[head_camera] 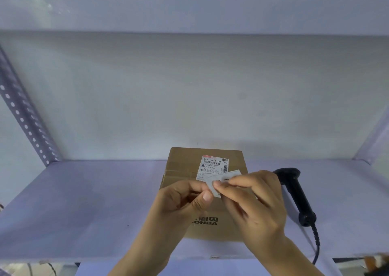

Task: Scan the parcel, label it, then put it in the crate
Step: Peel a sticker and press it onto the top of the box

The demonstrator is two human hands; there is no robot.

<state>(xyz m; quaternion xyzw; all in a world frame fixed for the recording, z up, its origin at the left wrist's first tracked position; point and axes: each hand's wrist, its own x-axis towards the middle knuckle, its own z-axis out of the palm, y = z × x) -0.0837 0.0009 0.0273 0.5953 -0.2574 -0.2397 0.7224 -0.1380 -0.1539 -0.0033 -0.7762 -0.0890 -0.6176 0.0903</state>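
Head view: both hands, left hand and right hand, pinch a small label above the box; scanner lies just right, shelf open leftward.

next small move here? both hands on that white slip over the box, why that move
Probably finish peeling the label off its backing, then press it onto the parcel. Both the left hand and right hand pinch it just above the box top, so it isn't stuck yet. The scanner lies set down to the right, suggesting scanning is done. No crate is in view.
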